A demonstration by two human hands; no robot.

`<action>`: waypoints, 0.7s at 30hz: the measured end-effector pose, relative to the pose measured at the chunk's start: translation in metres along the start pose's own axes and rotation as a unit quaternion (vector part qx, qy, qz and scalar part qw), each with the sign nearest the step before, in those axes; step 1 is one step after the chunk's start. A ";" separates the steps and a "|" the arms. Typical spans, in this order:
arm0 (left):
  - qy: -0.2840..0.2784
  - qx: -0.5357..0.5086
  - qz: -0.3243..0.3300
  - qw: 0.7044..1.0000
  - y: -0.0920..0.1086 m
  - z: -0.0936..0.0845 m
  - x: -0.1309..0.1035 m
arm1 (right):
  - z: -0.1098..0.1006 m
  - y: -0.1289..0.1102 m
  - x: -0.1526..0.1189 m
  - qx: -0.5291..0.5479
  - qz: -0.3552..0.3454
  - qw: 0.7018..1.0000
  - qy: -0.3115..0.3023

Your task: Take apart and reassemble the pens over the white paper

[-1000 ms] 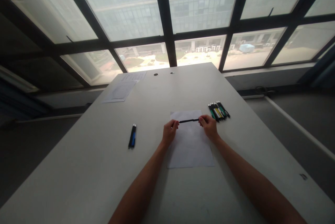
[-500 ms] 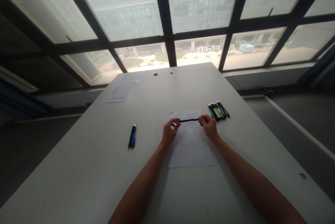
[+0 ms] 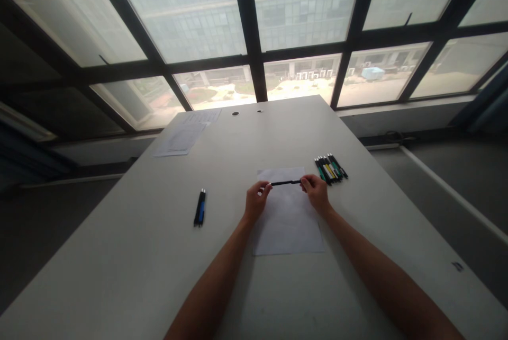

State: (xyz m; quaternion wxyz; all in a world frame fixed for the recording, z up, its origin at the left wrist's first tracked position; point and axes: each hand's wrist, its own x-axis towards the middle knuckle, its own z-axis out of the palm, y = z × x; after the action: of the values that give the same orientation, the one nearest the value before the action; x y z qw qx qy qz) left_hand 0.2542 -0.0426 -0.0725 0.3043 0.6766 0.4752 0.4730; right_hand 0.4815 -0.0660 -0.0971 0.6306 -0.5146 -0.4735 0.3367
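A black pen (image 3: 286, 182) is stretched level between my two hands, over the far part of a white sheet of paper (image 3: 289, 229). My left hand (image 3: 256, 199) pinches its left end between thumb and fingers. At the other end, my right hand (image 3: 315, 191) is closed on the pen. Just beyond my right hand lies a row of several pens (image 3: 331, 168), dark with green, white and yellow parts. To the left of the paper, two pens (image 3: 200, 207) lie side by side, one with a blue part.
The white table (image 3: 119, 255) reaches up to the large window (image 3: 297, 6). Printed sheets (image 3: 182, 137) lie at its far left. Two round holes, one of them a dark cable hole (image 3: 235, 114), sit near the far edge. A small dark mark (image 3: 457, 266) shows at the right edge.
The fingers of my left hand have closed more tightly around the pen's left end. My right hand and the pen are nearly still.
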 end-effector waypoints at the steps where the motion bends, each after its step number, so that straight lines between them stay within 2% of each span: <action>1: -0.005 0.000 -0.002 1.000 0.000 0.000 0.000 | 0.000 0.000 0.000 -0.001 0.000 1.000 -0.001; 8: -0.036 -0.032 -0.038 0.998 -0.001 -0.001 0.001 | -0.001 -0.001 0.000 0.004 0.000 1.000 0.003; 11: -0.033 -0.051 -0.026 0.998 -0.001 -0.001 0.001 | -0.001 -0.001 0.000 0.004 0.005 1.000 0.011; 18: -0.024 -0.005 0.033 0.999 0.001 -0.001 0.000 | 0.000 -0.001 0.000 0.004 0.005 1.000 0.013; 21: -0.017 -0.008 0.027 0.999 0.000 -0.001 0.001 | 0.000 -0.002 0.000 -0.004 -0.002 1.000 0.008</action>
State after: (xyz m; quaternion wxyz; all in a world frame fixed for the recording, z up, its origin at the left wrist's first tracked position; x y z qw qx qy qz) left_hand 0.2533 -0.0420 -0.0719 0.3051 0.6944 0.4476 0.4737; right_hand 0.4815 -0.0664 -0.0956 0.6327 -0.5188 -0.4714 0.3291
